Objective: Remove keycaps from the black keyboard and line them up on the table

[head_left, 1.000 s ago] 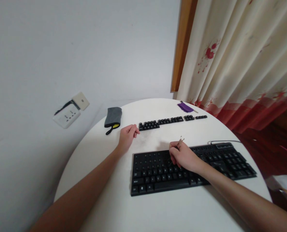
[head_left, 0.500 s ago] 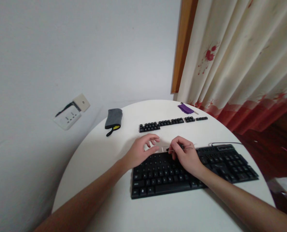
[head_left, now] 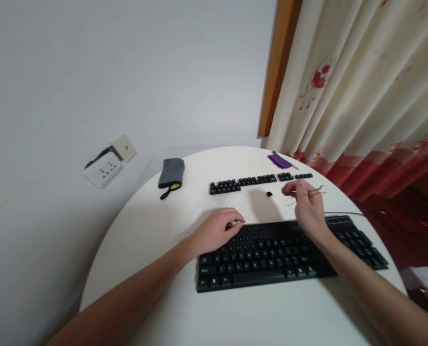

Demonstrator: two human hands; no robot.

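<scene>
A black keyboard lies on the white round table, its upper-left rows showing bare key stems where caps are off. My left hand grips its back edge near the left corner, thumb on top and fingers curled over the far side. Above the keyboard's back right, my right hand holds a thin wire keycap puller, its loops sticking out on both sides of the fingers. A single black keycap sits on the table to the left of the puller, apart from it.
Beyond the keyboard stands a line of removed keycaps in groups. A grey pouch with yellow lining lies at the back left, a purple cloth item at the back right. The keyboard cable runs off right. A wall socket is at left.
My right hand has moved right and up from the keyboard's back edge with the puller. A loose keycap now lies on the table. My left hand has lowered onto the keyboard's edge.
</scene>
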